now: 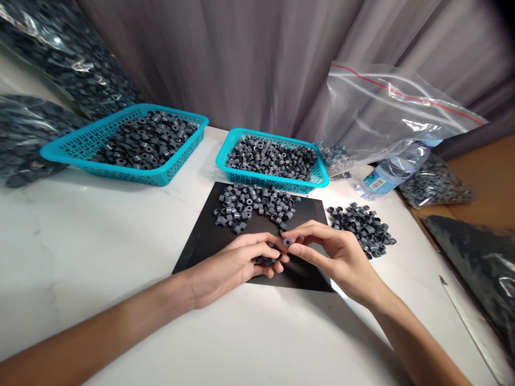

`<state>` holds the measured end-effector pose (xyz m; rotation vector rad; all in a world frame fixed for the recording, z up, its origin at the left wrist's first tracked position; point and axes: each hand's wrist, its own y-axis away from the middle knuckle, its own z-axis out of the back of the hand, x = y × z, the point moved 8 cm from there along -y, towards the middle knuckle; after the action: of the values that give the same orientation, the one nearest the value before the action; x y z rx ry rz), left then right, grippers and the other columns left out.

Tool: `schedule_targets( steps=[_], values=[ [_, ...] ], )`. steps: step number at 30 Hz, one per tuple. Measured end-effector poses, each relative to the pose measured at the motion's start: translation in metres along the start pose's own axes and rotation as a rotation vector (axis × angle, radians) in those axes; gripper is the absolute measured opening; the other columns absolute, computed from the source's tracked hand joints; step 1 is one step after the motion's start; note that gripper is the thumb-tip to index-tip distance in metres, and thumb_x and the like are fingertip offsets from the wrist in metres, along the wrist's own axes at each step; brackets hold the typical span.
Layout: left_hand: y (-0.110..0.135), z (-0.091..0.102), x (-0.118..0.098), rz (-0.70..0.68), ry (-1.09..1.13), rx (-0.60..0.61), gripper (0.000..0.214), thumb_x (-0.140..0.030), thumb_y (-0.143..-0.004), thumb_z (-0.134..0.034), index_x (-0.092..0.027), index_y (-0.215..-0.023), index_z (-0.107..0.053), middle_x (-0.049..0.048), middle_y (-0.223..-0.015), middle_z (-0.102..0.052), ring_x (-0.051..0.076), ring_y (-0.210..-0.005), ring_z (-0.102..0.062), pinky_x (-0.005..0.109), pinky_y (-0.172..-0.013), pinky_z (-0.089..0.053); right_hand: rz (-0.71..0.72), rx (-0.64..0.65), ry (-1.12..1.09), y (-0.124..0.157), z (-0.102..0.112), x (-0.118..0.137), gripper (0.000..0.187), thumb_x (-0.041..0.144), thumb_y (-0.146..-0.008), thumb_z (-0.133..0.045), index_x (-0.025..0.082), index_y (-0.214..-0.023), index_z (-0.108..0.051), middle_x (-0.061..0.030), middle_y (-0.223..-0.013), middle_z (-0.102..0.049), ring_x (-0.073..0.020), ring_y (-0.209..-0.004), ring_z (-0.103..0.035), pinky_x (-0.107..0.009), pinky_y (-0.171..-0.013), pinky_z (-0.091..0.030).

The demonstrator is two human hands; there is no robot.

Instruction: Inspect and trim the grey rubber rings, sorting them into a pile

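Observation:
My left hand (pixel 235 265) rests on a black mat (pixel 201 244), its fingers curled round several small grey plastic rings (pixel 265 260). My right hand (pixel 332 254) pinches a single grey ring (pixel 287 242) between thumb and forefinger, right against the left fingertips. A loose heap of grey rings (pixel 253 206) lies on the far part of the mat. A second heap of rings (pixel 362 225) sits on the white table to the right of the mat.
Two turquoise baskets stand behind the mat: a large basket (pixel 76 153) with bigger dark rings and a smaller basket (pixel 317 179) of grey rings. Clear bags (pixel 386 112) of parts, a water bottle (pixel 382 179) and dark bags (pixel 483 257) lie right; more bags (pixel 24 134) left.

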<state>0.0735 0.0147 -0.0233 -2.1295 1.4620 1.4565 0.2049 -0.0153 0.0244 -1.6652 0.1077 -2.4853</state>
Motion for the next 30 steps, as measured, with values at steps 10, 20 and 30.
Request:
schedule_targets(
  steps=[10, 20, 30],
  values=[
    [-0.001, -0.001, -0.001, 0.003, 0.050, -0.010, 0.012, -0.011, -0.085, -0.057, -0.013, -0.087, -0.069, 0.0033, -0.088, -0.060, 0.013, -0.078, -0.051, 0.028, -0.070, -0.035, -0.008, 0.013, -0.003, 0.001, -0.002, -0.001, 0.021, 0.035, -0.092, -0.068, 0.025, -0.109, -0.076, -0.0053, -0.099, -0.071, -0.0198, -0.091, -0.065, -0.034, -0.083, -0.054],
    [0.000, -0.003, -0.003, 0.008, 0.067, -0.037, 0.015, -0.024, -0.090, -0.061, -0.012, -0.085, -0.069, 0.0036, -0.085, -0.057, 0.013, -0.075, -0.047, 0.028, -0.067, -0.033, 0.013, 0.024, 0.010, 0.001, -0.002, -0.002, 0.023, 0.036, -0.093, -0.067, 0.028, -0.113, -0.074, -0.0053, -0.102, -0.071, -0.0207, -0.094, -0.065, -0.036, -0.085, -0.054],
    [-0.003, -0.003, 0.004, 0.019, 0.174, 0.047, 0.042, -0.054, -0.097, -0.048, -0.016, -0.095, -0.064, 0.0025, -0.090, -0.055, 0.015, -0.081, -0.047, 0.031, -0.074, -0.035, 0.158, -0.065, 0.215, 0.004, -0.018, 0.013, 0.022, 0.029, -0.094, -0.066, 0.029, -0.115, -0.073, -0.0055, -0.102, -0.063, -0.0207, -0.095, -0.060, -0.036, -0.086, -0.050]
  ],
)
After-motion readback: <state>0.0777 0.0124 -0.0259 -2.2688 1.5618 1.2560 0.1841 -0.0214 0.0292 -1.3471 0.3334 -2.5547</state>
